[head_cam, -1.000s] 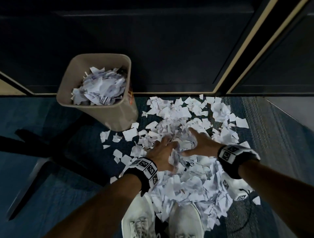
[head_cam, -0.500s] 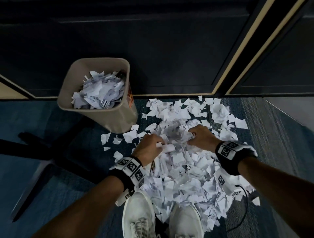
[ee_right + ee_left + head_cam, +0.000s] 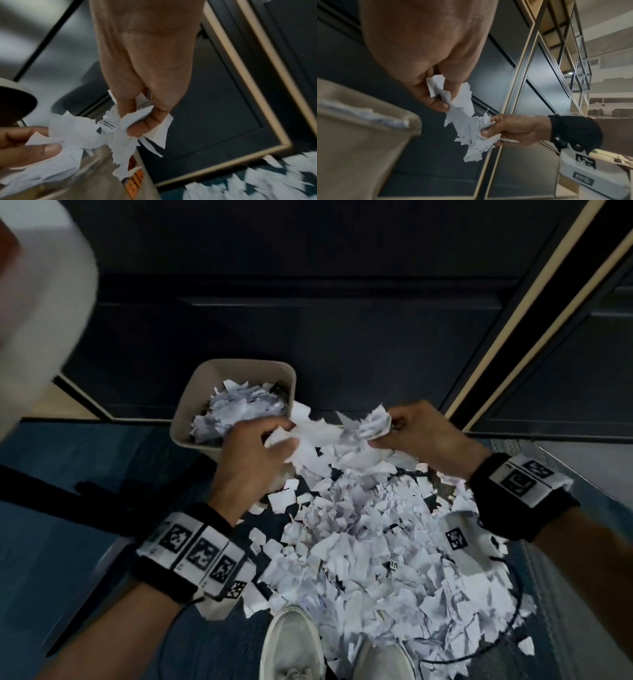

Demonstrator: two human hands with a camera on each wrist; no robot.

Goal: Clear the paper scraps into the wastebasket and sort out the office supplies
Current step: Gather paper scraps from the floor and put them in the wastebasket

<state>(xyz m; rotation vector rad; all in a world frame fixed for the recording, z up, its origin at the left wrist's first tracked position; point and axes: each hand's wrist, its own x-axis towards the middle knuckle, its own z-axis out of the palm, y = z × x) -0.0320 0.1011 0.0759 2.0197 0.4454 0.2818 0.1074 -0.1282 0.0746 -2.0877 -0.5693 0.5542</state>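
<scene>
Now both hands share one bunch of torn white paper scraps [image 3: 322,440], lifted beside the beige plastic wastebasket [image 3: 191,405], likely so nothing drops on the way. Left hand [image 3: 253,453] curls its fingers around the bunch; right hand [image 3: 421,433] pinches the other end, knuckles up. Most scraps lie on the blue carpet floor [image 3: 68,508].

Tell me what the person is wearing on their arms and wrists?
Each wrist has a black band carrying white blocks printed with black square patterns: left wrist band, right wrist band. A thin black cable loops down near the right one. The forearms are bare, with no sleeves or gloves.
</scene>
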